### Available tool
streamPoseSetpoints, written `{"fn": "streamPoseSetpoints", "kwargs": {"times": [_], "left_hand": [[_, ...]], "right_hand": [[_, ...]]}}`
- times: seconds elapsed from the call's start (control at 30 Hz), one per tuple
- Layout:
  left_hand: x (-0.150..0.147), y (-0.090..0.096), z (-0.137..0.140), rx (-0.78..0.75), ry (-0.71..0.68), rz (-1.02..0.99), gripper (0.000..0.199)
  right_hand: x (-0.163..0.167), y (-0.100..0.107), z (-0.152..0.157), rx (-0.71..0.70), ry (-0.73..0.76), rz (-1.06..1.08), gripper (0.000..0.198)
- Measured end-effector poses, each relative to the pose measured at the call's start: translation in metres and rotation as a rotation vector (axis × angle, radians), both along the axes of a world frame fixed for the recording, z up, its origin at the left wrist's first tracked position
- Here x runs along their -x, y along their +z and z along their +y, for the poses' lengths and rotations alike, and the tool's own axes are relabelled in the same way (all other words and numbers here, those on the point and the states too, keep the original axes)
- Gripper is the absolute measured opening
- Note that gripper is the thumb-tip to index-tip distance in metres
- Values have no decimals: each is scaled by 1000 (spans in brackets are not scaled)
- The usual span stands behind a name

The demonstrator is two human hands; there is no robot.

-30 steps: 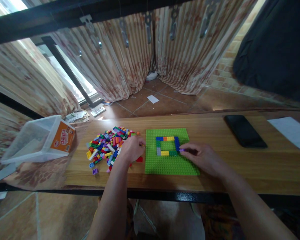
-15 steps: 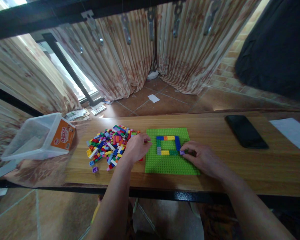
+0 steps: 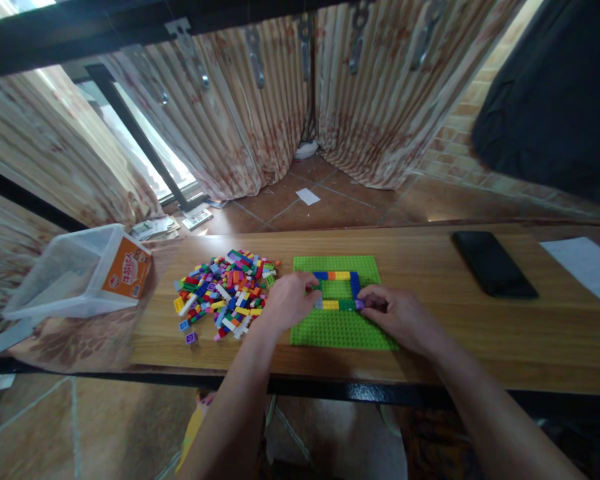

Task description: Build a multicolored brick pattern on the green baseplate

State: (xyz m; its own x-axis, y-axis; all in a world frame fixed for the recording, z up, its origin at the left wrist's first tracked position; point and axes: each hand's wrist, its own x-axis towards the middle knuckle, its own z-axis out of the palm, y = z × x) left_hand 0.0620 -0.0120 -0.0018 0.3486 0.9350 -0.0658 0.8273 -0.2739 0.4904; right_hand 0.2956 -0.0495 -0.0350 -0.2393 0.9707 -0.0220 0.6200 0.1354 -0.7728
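Beside the right hand point(image 3: 397, 312), a blue brick point(image 3: 355, 285) points lengthwise forward.

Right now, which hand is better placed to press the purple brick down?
Probably the right hand: it is at the purple brick, while the left hand is over by the brick outline's left side.

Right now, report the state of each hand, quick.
Left hand: over the green baseplate; whether it is open or holding anything cannot be told.
Right hand: closed, holding a purple brick between the fingers.
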Motion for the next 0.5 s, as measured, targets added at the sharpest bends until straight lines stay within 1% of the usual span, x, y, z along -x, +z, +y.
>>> {"fn": "streamPoseSetpoints", "kwargs": {"times": [0.13,0.33,0.5], "left_hand": [[-3,-1,-2,6,-1,-30,23],[-15,-3,-6,4,-32,-90,23],[-29,-8,-12,-32,-47,-112,21]], "right_hand": [[-2,-1,0,2,1,55,14],[-9,-2,1,73,-3,79,15],[-10,-2,1,65,-6,65,13]]}}
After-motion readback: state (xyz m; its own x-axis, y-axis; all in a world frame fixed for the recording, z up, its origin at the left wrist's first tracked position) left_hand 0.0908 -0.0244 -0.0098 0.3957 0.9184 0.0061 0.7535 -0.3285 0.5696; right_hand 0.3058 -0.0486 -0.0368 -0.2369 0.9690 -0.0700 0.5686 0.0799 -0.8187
